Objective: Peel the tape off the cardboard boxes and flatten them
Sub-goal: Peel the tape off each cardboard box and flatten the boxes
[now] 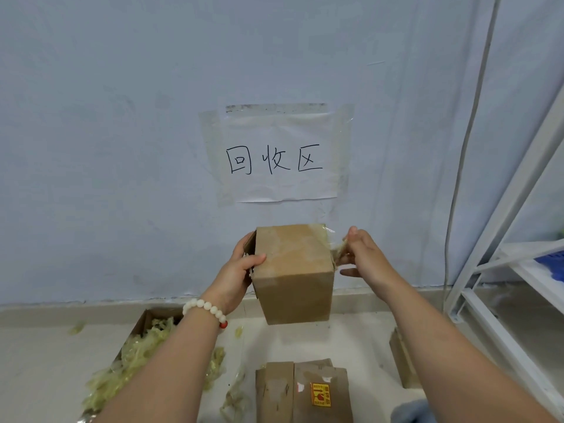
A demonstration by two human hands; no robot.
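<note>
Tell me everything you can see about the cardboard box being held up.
The cardboard box is plain brown card, not yet flattened, held in the air in front of the wall, tilted with one edge toward the camera. Its faces look scuffed, with pale patches. The left hand grips its left side, thumb on the front face, by a flap standing slightly open. At its upper right corner a strip of clear, yellowish tape is partly lifted, pinched by the right hand.

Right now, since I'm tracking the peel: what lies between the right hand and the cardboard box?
In the head view, a crumpled strip of tape spans from the box to the right hand.
</note>
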